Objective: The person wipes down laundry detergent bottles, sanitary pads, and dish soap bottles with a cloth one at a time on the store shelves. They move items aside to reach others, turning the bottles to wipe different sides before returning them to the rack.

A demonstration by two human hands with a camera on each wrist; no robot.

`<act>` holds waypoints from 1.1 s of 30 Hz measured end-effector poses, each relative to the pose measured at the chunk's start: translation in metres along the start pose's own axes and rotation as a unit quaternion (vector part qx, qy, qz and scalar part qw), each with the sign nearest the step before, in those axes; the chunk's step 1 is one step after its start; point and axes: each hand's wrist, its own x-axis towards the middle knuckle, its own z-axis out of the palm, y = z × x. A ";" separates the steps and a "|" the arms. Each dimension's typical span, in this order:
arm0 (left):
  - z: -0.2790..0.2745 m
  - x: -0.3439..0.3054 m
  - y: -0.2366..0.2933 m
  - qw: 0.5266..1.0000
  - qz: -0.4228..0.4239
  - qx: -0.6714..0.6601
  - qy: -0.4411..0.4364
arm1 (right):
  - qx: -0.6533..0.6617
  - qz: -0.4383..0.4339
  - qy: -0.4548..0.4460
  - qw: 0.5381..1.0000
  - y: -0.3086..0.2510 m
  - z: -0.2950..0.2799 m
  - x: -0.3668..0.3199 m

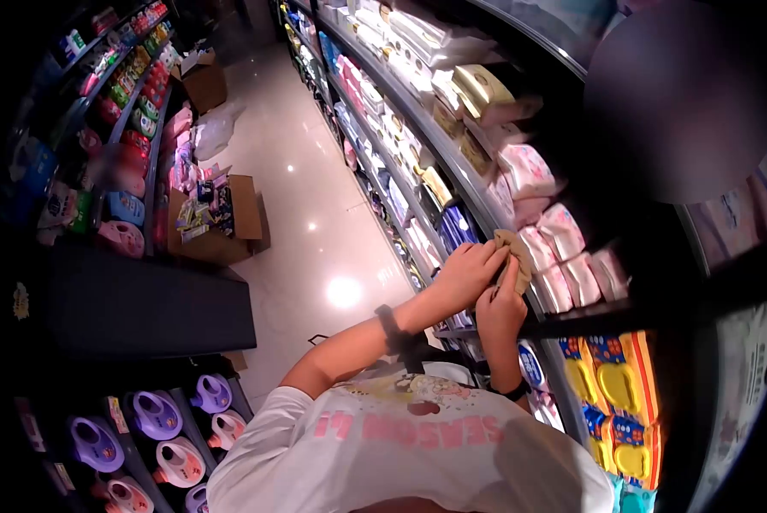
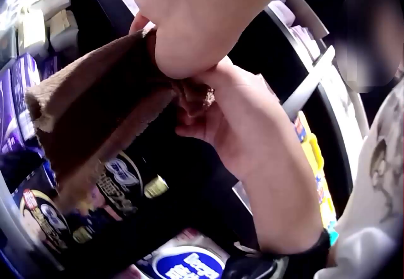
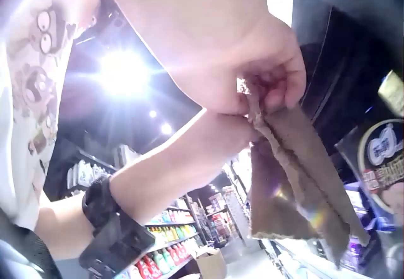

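A brown cloth [image 1: 518, 256] is bunched between both hands at the front edge of the right-hand shelves. My left hand [image 1: 469, 275] grips its upper part, and my right hand [image 1: 501, 309] pinches it close by, one finger lying along it. In the left wrist view the folded cloth [image 2: 95, 96] extends left from under the left hand [image 2: 196, 23]; the right hand [image 2: 218, 102] is beside it. The right wrist view shows the cloth [image 3: 297, 178] hanging in folds below the curled fingers of the right hand [image 3: 252, 64]. The left fingertips are hidden there.
Soft wrapped packs [image 1: 563, 231] fill the shelf beside the hands, with yellow-and-blue packs [image 1: 618, 385] lower down. Across the aisle floor [image 1: 315, 205] stand an open carton [image 1: 216, 222] and bottle shelves [image 1: 131, 145]. Purple and pink jugs [image 1: 156, 415] stand at the lower left.
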 end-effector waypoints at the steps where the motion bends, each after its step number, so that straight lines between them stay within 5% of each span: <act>1: -0.004 0.005 -0.012 1.000 -0.018 -0.001 0.012 | 0.004 0.004 -0.028 1.000 -0.008 0.004 0.011; 8: -0.030 0.030 -0.119 0.992 -0.102 -0.012 0.078 | -0.036 -0.059 -0.101 0.992 -0.060 0.076 0.106; 10: -0.050 0.043 -0.150 0.992 -0.124 -0.002 0.036 | -0.017 -0.075 -0.099 0.992 -0.078 0.097 0.131; 33: -0.135 0.119 -0.478 0.998 -0.060 -0.020 0.028 | -0.091 0.002 -0.061 0.994 -0.260 0.302 0.338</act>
